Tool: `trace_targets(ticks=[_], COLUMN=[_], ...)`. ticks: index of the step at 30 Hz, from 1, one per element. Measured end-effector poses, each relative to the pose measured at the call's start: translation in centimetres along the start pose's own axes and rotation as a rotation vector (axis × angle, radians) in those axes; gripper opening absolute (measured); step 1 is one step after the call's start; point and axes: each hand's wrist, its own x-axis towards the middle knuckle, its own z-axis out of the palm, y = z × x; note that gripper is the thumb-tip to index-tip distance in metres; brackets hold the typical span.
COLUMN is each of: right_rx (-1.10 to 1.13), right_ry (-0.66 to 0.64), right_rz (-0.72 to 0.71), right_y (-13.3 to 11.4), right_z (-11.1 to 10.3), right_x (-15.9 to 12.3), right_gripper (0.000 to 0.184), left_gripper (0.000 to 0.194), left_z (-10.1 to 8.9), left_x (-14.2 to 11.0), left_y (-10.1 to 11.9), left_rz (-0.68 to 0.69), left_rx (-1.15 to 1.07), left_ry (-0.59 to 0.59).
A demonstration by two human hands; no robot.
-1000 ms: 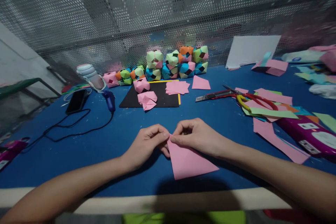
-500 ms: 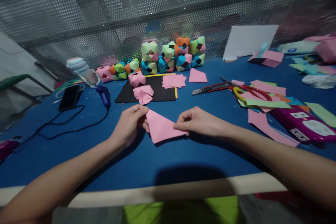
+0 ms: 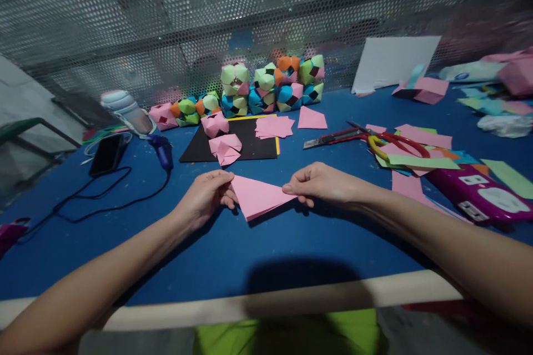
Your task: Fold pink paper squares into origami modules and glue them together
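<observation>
A pink sheet of paper (image 3: pixel 259 198), folded into a triangle with its layers slightly parted along the lower edge, is held above the blue table. My left hand (image 3: pixel 206 194) pinches its upper left corner between thumb and fingers. At the right corner, my right hand (image 3: pixel 318 184) grips the paper the same way. Just beyond lie a partly folded pink paper piece (image 3: pixel 226 149) and a pink folded paper ball (image 3: pixel 215 124) on a black sheet (image 3: pixel 258 147). Pink paper squares (image 3: pixel 275 126) are stacked on that sheet's right side.
Colourful folded paper balls (image 3: pixel 235 79) line the back by a perforated metal panel (image 3: pixel 166 22). To the right are a box cutter (image 3: pixel 328 138), red-and-yellow-handled scissors (image 3: pixel 377 147), paper scraps and a purple case (image 3: pixel 483 191). A glue gun (image 3: pixel 161 152), phone (image 3: pixel 107 154) and bottle (image 3: pixel 125 111) stand left.
The pink paper's two layers have come together into a flatter triangle. My right hand has shifted slightly up and right at its corner; my left hand keeps its pinch.
</observation>
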Motion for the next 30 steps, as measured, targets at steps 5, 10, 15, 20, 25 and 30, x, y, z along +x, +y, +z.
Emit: trace_targets(ticks=[5, 10, 15, 20, 25, 30], right_rx=[-0.073, -0.137, 0.107, 0.461, 0.393, 0.305], right_ry=[-0.095, -0.186, -0.092, 0.061, -0.009, 0.054], right_rz=[0.003, -0.04, -0.088, -0.075, -0.091, -0.084], right_y=[-0.2, -0.5, -0.6, -0.2, 0.3, 0.4], right_z=[-0.7, -0.4, 0.2, 0.6, 1.5, 2.4], right_x=[-0.3, -0.5, -0.2, 0.5, 0.7, 0.8], right_gripper=[0.03, 0.03, 0.037, 0.04, 0.026, 0.018], left_gripper=[0.02, 0.026, 0.016, 0.019, 0.021, 0.034], left_z=[-0.1, 0.7, 1.7, 1.9, 2.0, 2.4], left_x=[0.1, -0.9, -2.0, -1.6, -1.4, -2.0], left_y=[0.2, 0.8, 0.6, -0.4, -1.2, -1.4], left_rz=[0.169, 0.17, 0.121, 0.065, -0.013, 0.063], left_rx=[0.073, 0.448, 0.567, 0.197, -0.012, 0.063], left_ry=[0.051, -0.133, -0.278, -0.036, 0.011, -0.105])
